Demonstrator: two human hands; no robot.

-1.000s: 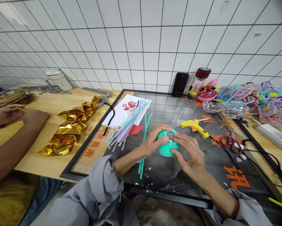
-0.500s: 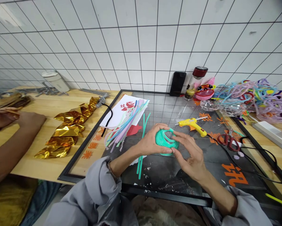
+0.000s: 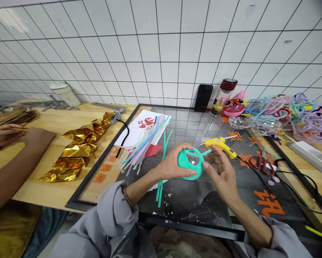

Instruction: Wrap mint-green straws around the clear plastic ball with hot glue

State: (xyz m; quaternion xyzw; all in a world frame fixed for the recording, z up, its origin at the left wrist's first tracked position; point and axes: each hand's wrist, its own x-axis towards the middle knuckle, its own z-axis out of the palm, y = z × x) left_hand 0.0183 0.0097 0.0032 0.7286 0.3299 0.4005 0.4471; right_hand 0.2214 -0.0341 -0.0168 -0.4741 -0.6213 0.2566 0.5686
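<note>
Your grey sleeves (image 3: 115,218) frame a mint-green tube coil (image 3: 193,166) above a dark glass mat (image 3: 193,200) printed with orange characters (image 3: 269,202). On it lie a yellow glue gun (image 3: 221,144) with a black cord, red-handled scissors (image 3: 261,163) and a bundle of pastel pink, lilac and green tubes (image 3: 143,143). The white paper (image 3: 135,134) bears a red cut-out. Crinkled gold foil (image 3: 80,143) gleams on the pale wooden table (image 3: 42,118). Behind stand white tiles (image 3: 161,53) with dark grid lines, a black phone (image 3: 203,97) and a dark-red-capped bottle (image 3: 225,91).
</note>
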